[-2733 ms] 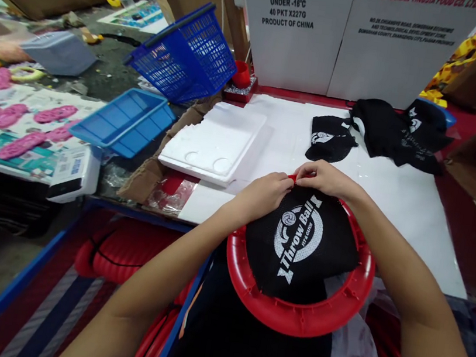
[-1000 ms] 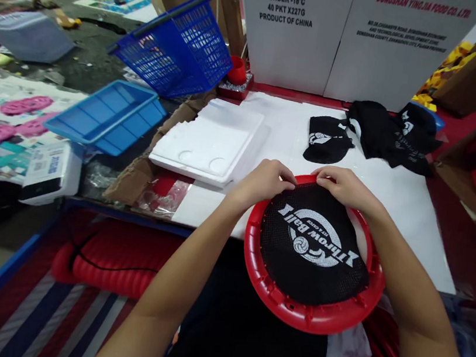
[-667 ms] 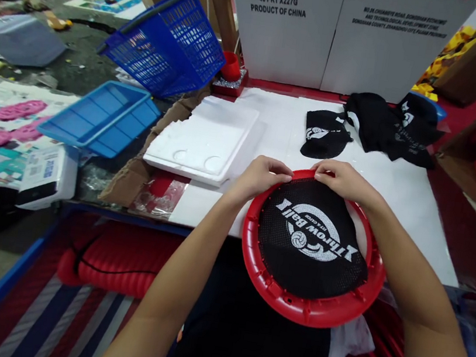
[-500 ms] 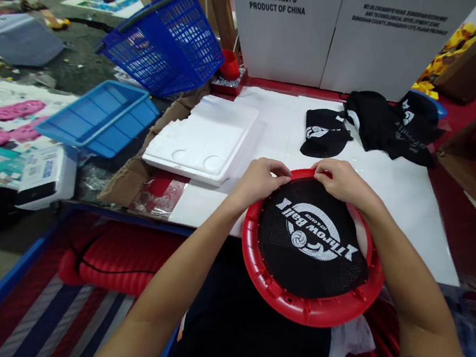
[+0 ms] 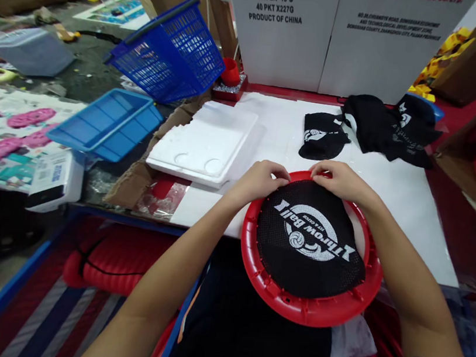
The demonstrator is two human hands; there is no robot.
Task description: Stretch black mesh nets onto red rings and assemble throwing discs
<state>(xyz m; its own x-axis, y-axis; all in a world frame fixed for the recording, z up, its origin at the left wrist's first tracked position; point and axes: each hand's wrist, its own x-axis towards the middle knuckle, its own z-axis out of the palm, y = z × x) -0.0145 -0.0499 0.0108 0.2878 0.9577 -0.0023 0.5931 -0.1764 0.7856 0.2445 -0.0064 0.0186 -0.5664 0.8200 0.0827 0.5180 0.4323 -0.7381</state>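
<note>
Over the table's near edge, the left hand (image 5: 260,183), fingertips nearly closed, pinches a red plastic ring (image 5: 303,313) around black "Throw Ball" mesh (image 5: 304,277); the right hand (image 5: 340,181) likewise pinches its top. Printed black fabric (image 5: 381,131) lies near the table's (image 5: 412,197) far right corner.

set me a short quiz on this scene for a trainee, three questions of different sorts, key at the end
1. Multiple choice: where do the left hand and right hand touch the red ring?
a) the edge nearest the body
b) the edge farthest from the body
c) opposite sides, left and right

2. True or false: the black mesh carries white lettering.

3. Fill in: in the picture, the white foam slab lies to the ____ of the red ring.

Key
1: b
2: true
3: left
</note>
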